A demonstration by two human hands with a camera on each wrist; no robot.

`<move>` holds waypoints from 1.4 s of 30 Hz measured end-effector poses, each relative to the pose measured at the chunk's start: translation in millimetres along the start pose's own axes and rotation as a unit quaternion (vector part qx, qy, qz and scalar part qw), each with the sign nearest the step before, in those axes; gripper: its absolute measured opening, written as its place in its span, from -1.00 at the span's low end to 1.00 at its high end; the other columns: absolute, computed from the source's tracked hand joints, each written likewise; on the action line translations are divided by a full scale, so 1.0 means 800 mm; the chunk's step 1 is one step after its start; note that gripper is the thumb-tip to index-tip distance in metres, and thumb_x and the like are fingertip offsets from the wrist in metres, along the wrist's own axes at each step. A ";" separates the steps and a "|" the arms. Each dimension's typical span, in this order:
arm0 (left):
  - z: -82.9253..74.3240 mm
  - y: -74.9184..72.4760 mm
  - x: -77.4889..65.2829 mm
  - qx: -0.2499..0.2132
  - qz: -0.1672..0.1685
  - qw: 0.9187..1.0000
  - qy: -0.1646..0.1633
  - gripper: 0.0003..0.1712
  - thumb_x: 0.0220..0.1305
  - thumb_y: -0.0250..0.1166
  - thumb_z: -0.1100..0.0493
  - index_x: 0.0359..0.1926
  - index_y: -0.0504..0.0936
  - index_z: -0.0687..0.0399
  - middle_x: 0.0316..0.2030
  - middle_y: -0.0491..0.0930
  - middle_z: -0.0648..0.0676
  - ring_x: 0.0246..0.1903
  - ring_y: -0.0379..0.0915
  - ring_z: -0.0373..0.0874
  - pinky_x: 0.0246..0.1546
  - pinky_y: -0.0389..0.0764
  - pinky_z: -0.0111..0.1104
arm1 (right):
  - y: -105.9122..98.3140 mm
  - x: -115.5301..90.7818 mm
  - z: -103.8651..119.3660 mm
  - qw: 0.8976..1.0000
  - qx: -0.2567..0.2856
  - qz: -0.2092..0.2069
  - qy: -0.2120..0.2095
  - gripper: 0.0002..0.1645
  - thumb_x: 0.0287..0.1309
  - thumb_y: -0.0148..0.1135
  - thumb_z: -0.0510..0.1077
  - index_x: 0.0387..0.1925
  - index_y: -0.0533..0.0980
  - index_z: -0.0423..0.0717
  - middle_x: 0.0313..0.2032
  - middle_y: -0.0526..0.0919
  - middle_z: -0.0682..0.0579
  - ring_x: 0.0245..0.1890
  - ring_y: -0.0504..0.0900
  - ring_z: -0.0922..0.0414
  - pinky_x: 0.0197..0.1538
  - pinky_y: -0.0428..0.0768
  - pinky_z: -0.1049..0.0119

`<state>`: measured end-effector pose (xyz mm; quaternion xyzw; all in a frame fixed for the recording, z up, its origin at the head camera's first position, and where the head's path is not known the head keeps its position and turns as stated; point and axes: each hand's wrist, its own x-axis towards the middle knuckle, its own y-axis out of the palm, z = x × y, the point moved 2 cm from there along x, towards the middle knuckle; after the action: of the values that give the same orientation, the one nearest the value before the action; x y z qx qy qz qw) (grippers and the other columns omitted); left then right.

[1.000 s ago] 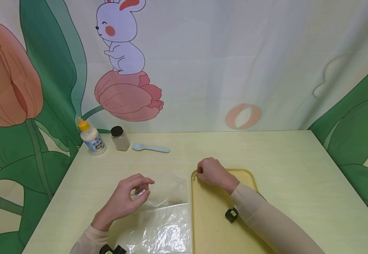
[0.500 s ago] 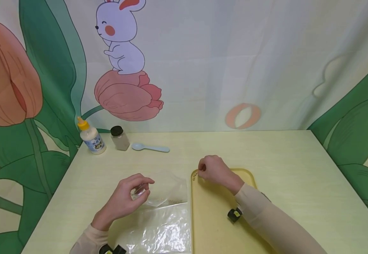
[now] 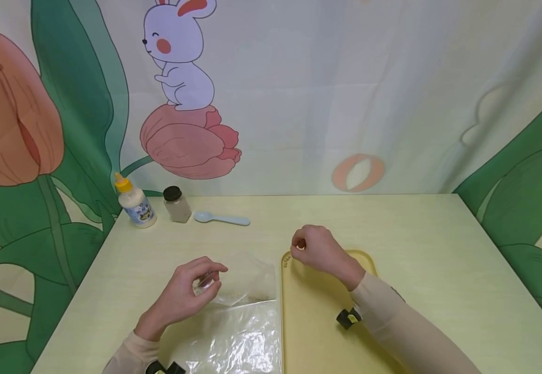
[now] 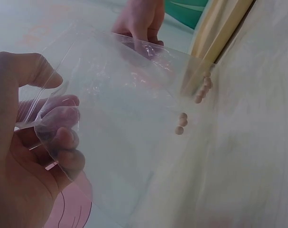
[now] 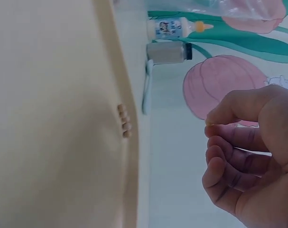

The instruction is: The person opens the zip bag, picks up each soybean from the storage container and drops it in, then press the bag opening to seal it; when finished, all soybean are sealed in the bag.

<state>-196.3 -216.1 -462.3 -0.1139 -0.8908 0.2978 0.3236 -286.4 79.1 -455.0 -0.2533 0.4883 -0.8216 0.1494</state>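
My left hand (image 3: 184,291) holds the clear plastic bag (image 4: 120,128) by its edge, thumb above and fingers curled behind the film. Several small round wooden beads (image 4: 181,124) show low in the bag in the left wrist view. My right hand (image 3: 319,253) is raised over the far left corner of the yellow tray (image 3: 317,337). Its thumb and index fingertips meet on a tiny pale bead (image 5: 209,124), mostly hidden by them. Several beads in a row (image 5: 124,121) lie along the tray's rim, apart from the right fingers.
At the table's back left stand a white bottle (image 3: 140,210) with a yellow nozzle and a black-lidded jar (image 3: 177,209). A light blue spoon (image 3: 224,218) lies beside them. A printed curtain (image 3: 289,78) hangs behind the table.
My right hand has risen slightly from the tray corner and drawn back, its fingertips still together. The left hand and the bag stay in place.
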 end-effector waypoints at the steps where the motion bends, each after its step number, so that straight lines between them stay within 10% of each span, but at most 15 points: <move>1: 0.000 0.000 0.000 0.000 -0.001 1.000 0.000 -0.62 0.08 0.34 0.41 -0.12 0.66 -0.08 -0.41 0.51 -0.18 -0.54 0.34 -0.33 -0.53 0.44 -0.45 | -0.001 -0.001 0.002 1.000 0.000 -0.004 -0.003 -0.93 -0.01 0.28 -0.18 -0.52 0.64 -0.03 -0.55 0.52 0.16 -0.51 0.42 0.27 -0.36 0.45 0.39; 24: -0.002 -0.003 0.003 0.003 0.001 1.000 -0.007 -0.62 0.09 0.33 0.41 -0.11 0.66 -0.10 -0.40 0.51 -0.20 -0.53 0.34 -0.35 -0.52 0.44 -0.45 | -0.036 -0.008 0.075 0.978 0.094 -0.126 -0.138 -0.96 0.02 0.29 -0.25 -0.47 0.63 -0.06 -0.50 0.59 0.05 -0.56 0.44 0.25 -0.44 0.45 0.50; 42: -0.007 -0.003 0.003 0.008 0.002 1.000 -0.013 -0.63 0.07 0.34 0.44 -0.13 0.66 -0.05 -0.42 0.50 -0.17 -0.55 0.35 -0.27 -0.53 0.44 -0.43 | -0.024 -0.004 0.117 0.962 0.123 -0.098 -0.221 -0.95 0.06 0.28 -0.24 -0.43 0.63 -0.04 -0.44 0.62 0.08 -0.49 0.49 0.25 -0.37 0.46 0.58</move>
<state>-194.8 -214.6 -455.9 -0.1089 -0.8927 0.3066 0.3120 -231.3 21.9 -402.0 -0.4551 0.3113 -0.8093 0.2023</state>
